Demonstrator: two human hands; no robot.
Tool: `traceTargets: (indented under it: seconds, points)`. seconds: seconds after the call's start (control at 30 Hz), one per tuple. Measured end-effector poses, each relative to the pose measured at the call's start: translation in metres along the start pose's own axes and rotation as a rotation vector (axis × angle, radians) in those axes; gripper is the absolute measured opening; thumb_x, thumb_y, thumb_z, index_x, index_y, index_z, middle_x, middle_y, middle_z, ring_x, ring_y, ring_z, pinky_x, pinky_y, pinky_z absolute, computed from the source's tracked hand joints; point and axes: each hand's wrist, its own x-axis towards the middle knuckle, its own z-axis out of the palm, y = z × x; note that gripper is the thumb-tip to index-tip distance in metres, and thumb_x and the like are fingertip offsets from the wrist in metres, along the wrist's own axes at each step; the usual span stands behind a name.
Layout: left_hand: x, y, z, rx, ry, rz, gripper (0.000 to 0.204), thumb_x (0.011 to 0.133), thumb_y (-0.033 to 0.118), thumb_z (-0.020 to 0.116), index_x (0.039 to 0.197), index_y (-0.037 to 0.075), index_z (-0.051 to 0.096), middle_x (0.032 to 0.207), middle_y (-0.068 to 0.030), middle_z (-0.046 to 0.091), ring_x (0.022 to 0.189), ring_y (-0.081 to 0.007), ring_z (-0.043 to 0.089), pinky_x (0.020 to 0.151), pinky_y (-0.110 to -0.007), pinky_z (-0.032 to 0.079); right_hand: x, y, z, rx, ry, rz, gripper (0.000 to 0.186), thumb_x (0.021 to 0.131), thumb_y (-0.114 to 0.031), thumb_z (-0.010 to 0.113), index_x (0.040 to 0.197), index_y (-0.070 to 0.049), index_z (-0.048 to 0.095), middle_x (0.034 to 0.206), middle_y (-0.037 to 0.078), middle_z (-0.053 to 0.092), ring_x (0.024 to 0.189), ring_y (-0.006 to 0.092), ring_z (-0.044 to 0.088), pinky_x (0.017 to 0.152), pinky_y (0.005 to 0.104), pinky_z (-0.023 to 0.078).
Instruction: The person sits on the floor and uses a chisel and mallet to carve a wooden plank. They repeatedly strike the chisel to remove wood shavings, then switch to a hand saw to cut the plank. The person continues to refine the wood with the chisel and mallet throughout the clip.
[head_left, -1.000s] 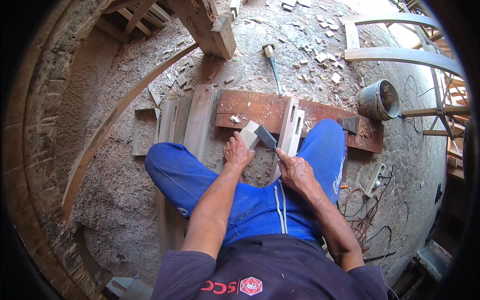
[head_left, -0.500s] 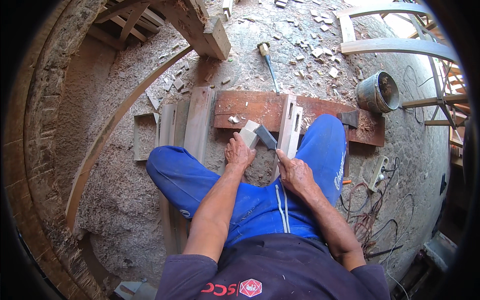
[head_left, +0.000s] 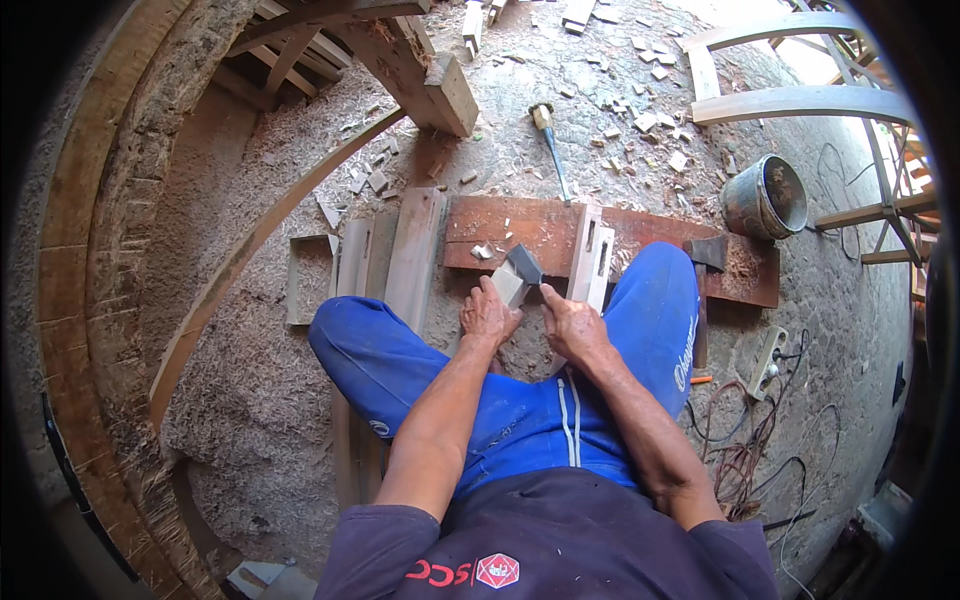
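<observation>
My left hand (head_left: 485, 318) is closed round a pale wood block (head_left: 508, 283), low in front of me between my knees. My right hand (head_left: 570, 325), just right of it, grips a broad dark-bladed tool (head_left: 524, 264), whose blade lies over the upper right part of the block. Beyond the block is a reddish plank (head_left: 475, 225) with shavings on it. Pale slotted timbers (head_left: 586, 240) cross the plank beside my right knee, and more long boards (head_left: 413, 250) lie to the left. The tool's handle is mostly hidden by my fingers.
A long-bladed chisel (head_left: 552, 150) lies beyond the plank among offcuts. At right are a hatchet (head_left: 708, 255), a metal bucket (head_left: 752, 200), a power strip (head_left: 768, 362) with cables and curved wooden frames (head_left: 800, 105). At left stand timber beams (head_left: 447, 95) and a curved strip (head_left: 230, 270).
The tool and my right hand have moved left, bringing the blade further over the block. The whole scene has shifted slightly right and down in the picture.
</observation>
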Motion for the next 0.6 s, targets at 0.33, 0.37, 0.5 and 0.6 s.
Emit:
traceTargets:
  seconds: [0.33,0.37,0.5,0.6]
  points:
    - [-0.002,0.003,0.002,-0.011,-0.028,-0.040,0.083,0.074,0.032,0.084,0.133,-0.001,0.037,0.121,-0.0301,0.059,0.114,-0.0465,0.062,0.097,-0.054,0.052,-0.048,-0.016,-0.049,-0.048,-0.067,0.057,0.038,0.102,-0.019,0.051,0.138,-0.010,0.056,0.087,0.029,0.070,0.085,0.0479,0.069,0.075,0.0592,0.053]
    - [-0.003,0.003,0.000,-0.011,-0.035,-0.042,0.082,0.074,0.032,0.084,0.133,-0.001,0.037,0.121,-0.0300,0.059,0.114,-0.0466,0.062,0.097,-0.054,0.052,-0.048,-0.017,-0.051,-0.049,-0.092,0.072,0.039,0.102,-0.022,0.051,0.139,-0.011,0.055,0.088,0.029,0.070,0.087,0.0483,0.069,0.076,0.0593,0.054]
    - [0.000,-0.002,0.005,-0.002,-0.023,-0.043,0.090,0.072,0.035,0.086,0.137,-0.003,0.037,0.123,-0.0287,0.060,0.113,-0.0445,0.063,0.100,-0.053,0.050,-0.043,-0.022,-0.039,-0.073,-0.141,0.095,0.040,0.102,-0.026,0.050,0.139,-0.012,0.054,0.090,0.030,0.071,0.089,0.0494,0.070,0.078,0.0598,0.055]
    - [0.002,-0.001,-0.001,-0.012,-0.061,-0.033,0.091,0.071,0.034,0.086,0.137,-0.003,0.037,0.122,-0.0288,0.060,0.113,-0.0450,0.063,0.099,-0.053,0.050,-0.009,-0.009,-0.021,-0.069,-0.112,0.055,0.038,0.102,-0.025,0.050,0.138,-0.012,0.054,0.090,0.030,0.071,0.088,0.0494,0.070,0.078,0.0603,0.055]
